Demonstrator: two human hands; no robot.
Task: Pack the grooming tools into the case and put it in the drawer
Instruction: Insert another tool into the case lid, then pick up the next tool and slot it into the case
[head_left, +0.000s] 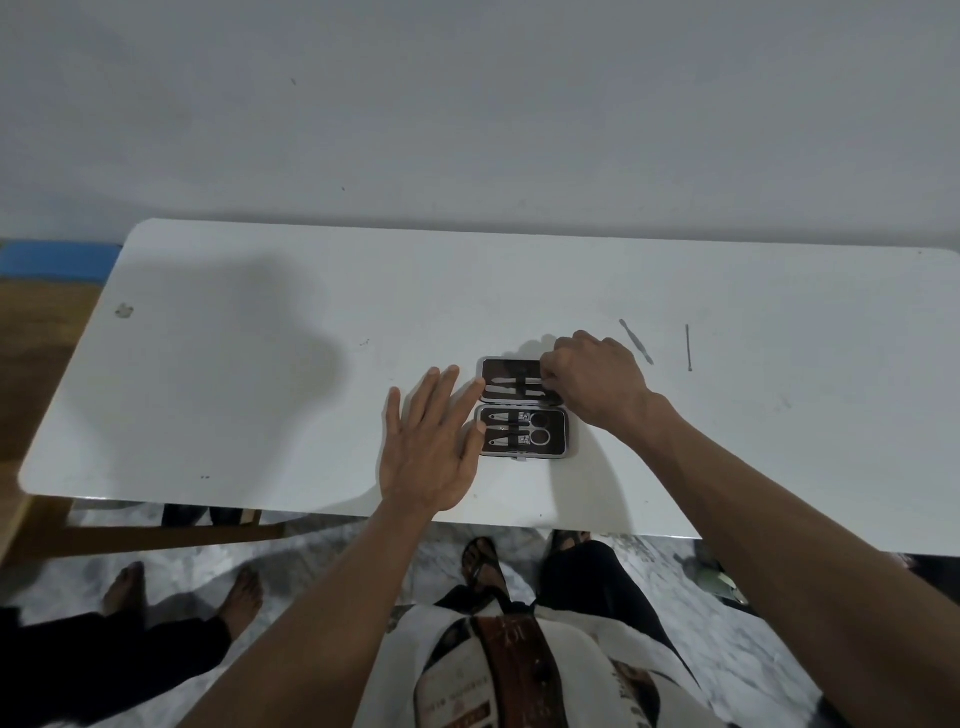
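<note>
The dark-lined, silver-edged case (524, 408) lies open and flat near the table's near edge, scissors (537, 435) and small metal tools strapped in its near half, slim tools in its far half, while two thin metal tools, one (636, 341) slanted, one (688, 347) straight, lie loose to its right.

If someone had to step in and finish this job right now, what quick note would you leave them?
Left hand: open, flat on the white table, fingertips steadying the left edge of the open dark silver-rimmed grooming case.
Right hand: fingers pinched at the far half of the case, apparently seating a thin metal tool under the strap; what it grips is hidden.
Done: small scissors and clippers sit in the near half, slim tools in the far half.
Left: two loose tools lie right of the case, a flat grey metal pusher and a thin metal pick. Pack both, close the case, put it in the drawer, which is not in view.
</note>
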